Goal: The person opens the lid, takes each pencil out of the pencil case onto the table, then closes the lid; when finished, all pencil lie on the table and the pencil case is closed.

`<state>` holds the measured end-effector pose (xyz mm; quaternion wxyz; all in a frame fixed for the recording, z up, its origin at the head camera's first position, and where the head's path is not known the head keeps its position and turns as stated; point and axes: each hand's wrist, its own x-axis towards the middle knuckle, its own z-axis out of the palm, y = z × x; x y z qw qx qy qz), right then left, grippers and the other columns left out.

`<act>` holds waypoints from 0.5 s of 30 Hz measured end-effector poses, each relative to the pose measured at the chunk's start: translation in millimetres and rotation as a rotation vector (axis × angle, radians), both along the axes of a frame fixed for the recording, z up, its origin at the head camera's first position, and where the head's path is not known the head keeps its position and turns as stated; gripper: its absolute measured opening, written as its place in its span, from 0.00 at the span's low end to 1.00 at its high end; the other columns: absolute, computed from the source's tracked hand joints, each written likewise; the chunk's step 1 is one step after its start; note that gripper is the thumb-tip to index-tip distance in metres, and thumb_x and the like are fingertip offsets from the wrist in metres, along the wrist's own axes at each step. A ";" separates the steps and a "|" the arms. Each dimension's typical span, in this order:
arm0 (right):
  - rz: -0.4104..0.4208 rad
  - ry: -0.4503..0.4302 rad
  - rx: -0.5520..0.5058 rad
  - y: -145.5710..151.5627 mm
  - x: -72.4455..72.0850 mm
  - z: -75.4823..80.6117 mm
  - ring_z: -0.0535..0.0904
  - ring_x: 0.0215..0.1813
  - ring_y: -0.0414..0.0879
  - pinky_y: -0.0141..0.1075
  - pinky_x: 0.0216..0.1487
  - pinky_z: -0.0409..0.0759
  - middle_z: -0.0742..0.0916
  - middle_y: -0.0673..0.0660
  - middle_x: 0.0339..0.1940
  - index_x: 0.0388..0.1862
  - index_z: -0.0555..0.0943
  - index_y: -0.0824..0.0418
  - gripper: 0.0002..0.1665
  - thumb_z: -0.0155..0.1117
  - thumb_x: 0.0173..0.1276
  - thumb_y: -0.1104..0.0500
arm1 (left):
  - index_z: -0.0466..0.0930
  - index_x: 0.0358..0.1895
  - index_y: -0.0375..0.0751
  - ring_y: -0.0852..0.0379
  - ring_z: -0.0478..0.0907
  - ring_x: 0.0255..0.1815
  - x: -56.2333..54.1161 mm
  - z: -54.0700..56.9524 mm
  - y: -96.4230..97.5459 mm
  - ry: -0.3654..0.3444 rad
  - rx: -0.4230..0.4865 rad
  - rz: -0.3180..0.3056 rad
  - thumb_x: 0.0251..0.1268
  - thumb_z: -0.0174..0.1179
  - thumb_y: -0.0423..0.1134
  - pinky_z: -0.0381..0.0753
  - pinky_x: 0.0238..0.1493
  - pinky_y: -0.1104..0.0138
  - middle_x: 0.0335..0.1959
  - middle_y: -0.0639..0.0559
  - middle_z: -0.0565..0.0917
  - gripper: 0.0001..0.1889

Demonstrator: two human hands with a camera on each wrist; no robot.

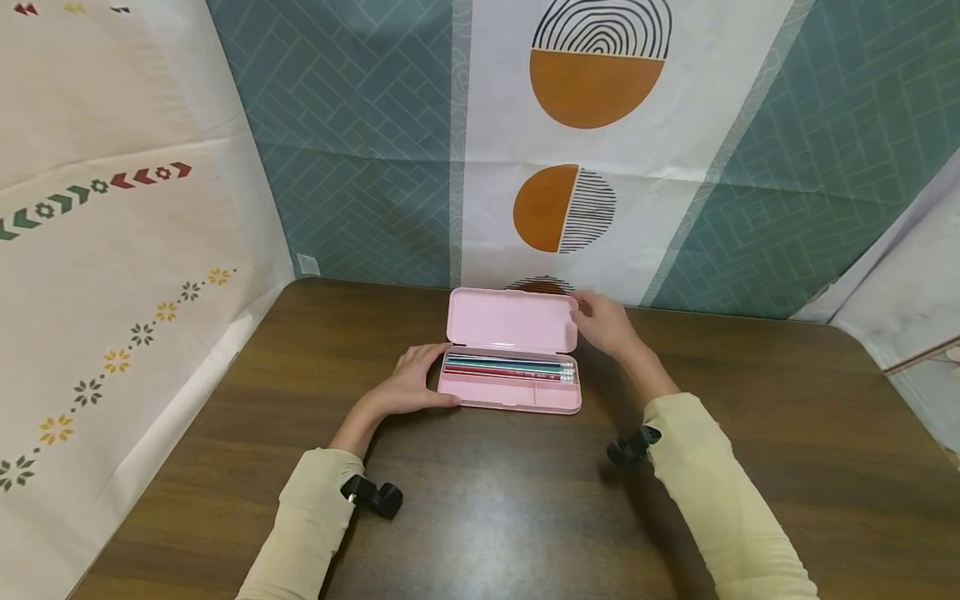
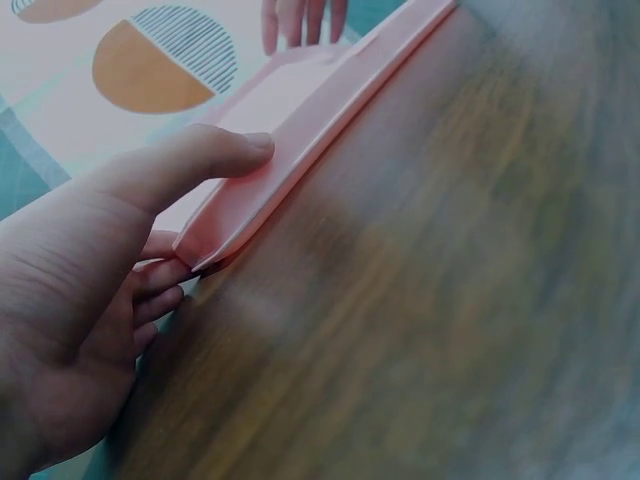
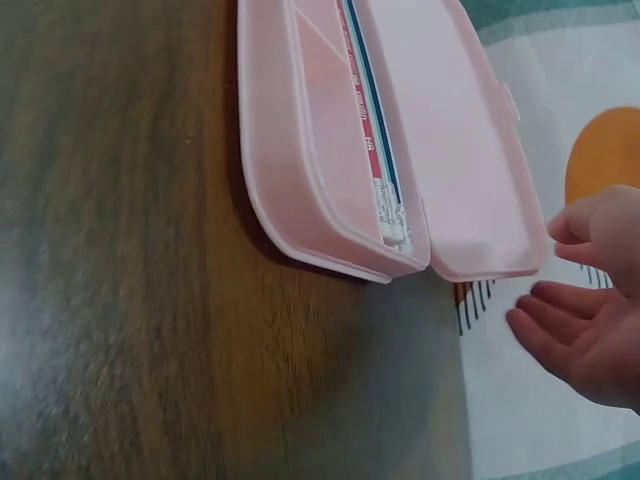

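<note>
Pencil case (image 1: 487, 391) open, pencils (image 1: 510, 367) along far side. Left hand (image 1: 407, 386) grips left end; right hand (image 1: 606, 327) at lid (image 1: 512, 320), hold unclear.

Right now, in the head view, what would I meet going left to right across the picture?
Patterned cream cloth → left hand → open pink pencil case → right hand → pale surface at the right edge.

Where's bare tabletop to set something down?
Bare tabletop: in front of the pink case, between left sleeve and right sleeve; also right of that sleeve. Crowded: the case, left hand at one end, right hand at its lid.
</note>
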<state>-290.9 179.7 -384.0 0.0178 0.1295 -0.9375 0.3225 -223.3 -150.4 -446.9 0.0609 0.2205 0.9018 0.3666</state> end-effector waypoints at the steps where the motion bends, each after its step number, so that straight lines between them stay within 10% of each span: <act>1: -0.002 0.029 0.000 0.1 1.8 1.2 0.75 0.56 0.64 0.54 0.59 0.69 0.79 0.72 0.56 0.62 0.72 0.74 0.24 0.52 0.72 0.61 | 0.59 0.72 0.35 0.40 0.56 0.67 0.1 0.1 0.2 -0.001 0.002 0.000 0.47 0.71 0.51 0.49 0.67 0.43 0.67 0.37 0.66 0.49; 9: 0.031 0.172 -0.052 -4.8 22.3 5.7 0.78 0.46 0.61 0.52 0.49 0.77 0.82 0.70 0.47 0.57 0.77 0.73 0.20 0.58 0.67 0.66 | 0.59 0.72 0.35 0.40 0.56 0.67 -0.2 -1.6 -0.3 -0.001 0.004 0.006 0.46 0.71 0.51 0.50 0.66 0.44 0.67 0.37 0.66 0.49; 15: 0.181 0.075 -0.028 -17.9 38.9 0.0 0.80 0.43 0.53 0.46 0.46 0.80 0.86 0.62 0.45 0.53 0.82 0.68 0.17 0.64 0.66 0.65 | 0.59 0.72 0.34 0.40 0.56 0.67 -0.2 -2.4 -1.0 0.000 0.009 0.007 0.46 0.72 0.52 0.50 0.66 0.44 0.67 0.37 0.66 0.50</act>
